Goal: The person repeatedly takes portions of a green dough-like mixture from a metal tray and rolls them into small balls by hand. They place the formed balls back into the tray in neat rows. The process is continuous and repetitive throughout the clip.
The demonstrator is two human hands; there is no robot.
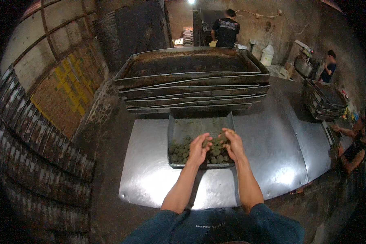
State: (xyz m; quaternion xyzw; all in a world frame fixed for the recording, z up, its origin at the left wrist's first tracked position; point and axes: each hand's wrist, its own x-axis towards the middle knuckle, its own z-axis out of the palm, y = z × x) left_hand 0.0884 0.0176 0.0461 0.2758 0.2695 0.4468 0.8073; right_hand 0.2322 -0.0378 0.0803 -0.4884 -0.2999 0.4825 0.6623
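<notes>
A grey metal tray (170, 134) with raised sides rests on the shiny metal tabletop in front of me. Many small greenish-brown round lumps (178, 151), like dough balls, lie in its near part. Over that part, my left hand (199, 148) curls its fingers inward around some of the lumps. Facing it from the right, my right hand (234, 144) is cupped, with lumps against its fingers and some greenish residue on the fingertips. Between the two palms more lumps show, partly hidden by the fingers.
Large dark rimmed pans (191, 77) are stacked just beyond the tray. A smaller stack of pans (325, 99) stands on the right of the metal table (268, 150). Another person's arm (351, 156) is at the right edge; two people work farther back. Ribbed racks (40, 150) line the left.
</notes>
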